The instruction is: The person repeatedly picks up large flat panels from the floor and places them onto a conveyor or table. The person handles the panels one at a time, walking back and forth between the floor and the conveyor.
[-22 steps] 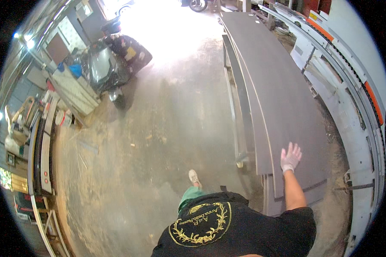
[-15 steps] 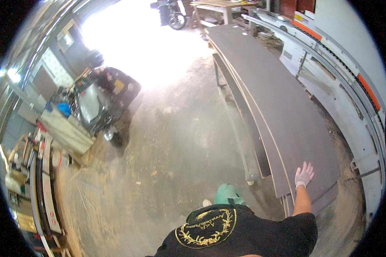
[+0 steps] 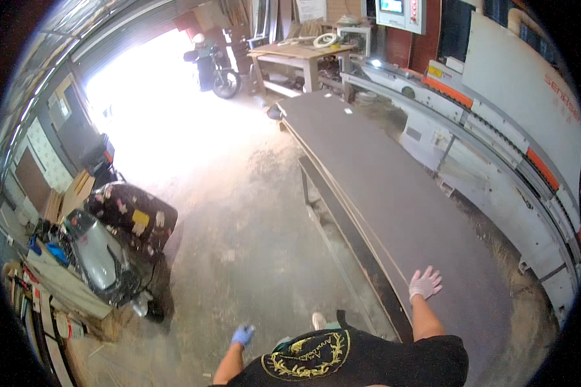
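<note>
On stacked dark panels [image 3: 394, 193] beside the machine [image 3: 497, 129]: right hand [image 3: 425, 282] flat, fingers spread, gripping nothing; left hand [image 3: 242, 335] hanging free, loosely curled; top sheet could slide, being unclamped.

Two gloved hands [image 3: 425, 284], perhaps three stacked panels [image 3: 394, 193], one motorcycle [image 3: 216, 71], one workbench [image 3: 300, 55]
</note>
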### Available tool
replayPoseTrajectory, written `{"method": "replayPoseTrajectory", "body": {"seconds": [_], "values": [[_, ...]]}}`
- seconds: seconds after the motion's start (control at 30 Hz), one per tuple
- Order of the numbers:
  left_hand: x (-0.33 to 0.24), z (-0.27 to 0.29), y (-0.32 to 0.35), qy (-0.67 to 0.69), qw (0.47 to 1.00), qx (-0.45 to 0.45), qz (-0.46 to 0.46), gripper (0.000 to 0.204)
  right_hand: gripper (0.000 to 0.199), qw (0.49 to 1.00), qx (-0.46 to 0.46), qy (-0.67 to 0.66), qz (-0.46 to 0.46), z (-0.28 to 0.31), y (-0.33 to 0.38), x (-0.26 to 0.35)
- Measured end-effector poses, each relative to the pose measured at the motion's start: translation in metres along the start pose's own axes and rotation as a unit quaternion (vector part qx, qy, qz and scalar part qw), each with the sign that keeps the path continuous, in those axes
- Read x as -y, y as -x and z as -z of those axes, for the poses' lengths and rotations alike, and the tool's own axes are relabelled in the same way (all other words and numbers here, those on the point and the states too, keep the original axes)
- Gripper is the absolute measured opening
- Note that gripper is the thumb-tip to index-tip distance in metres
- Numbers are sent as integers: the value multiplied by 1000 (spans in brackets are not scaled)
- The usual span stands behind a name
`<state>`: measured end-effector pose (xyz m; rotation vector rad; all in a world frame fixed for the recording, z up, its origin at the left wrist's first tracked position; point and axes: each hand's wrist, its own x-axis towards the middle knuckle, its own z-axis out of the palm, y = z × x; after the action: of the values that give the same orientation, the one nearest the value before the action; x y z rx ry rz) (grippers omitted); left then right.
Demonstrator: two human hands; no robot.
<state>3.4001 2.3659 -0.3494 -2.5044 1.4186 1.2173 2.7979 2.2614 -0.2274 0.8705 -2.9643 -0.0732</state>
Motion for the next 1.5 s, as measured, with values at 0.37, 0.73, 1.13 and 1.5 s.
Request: {"method": "replayPoseTrajectory", "body": {"seconds": [0.37,0.73,1.13,1.5], "values": [[-18,88,-190,175,976,45,120,52,56,989,-4,-82,121,14,-58,413],[-217,412,-615,167,978,-65,-103,48,59,997,25,-73,-19,26,-92,621],[-385,506,-852,199,964,149,-90,41,59,997,27,-60,-31,33,-230,958],[-475,631,-1080,43,990,128,-28,49,51,992,-33,-61,-103,48,-337,1178]]}}
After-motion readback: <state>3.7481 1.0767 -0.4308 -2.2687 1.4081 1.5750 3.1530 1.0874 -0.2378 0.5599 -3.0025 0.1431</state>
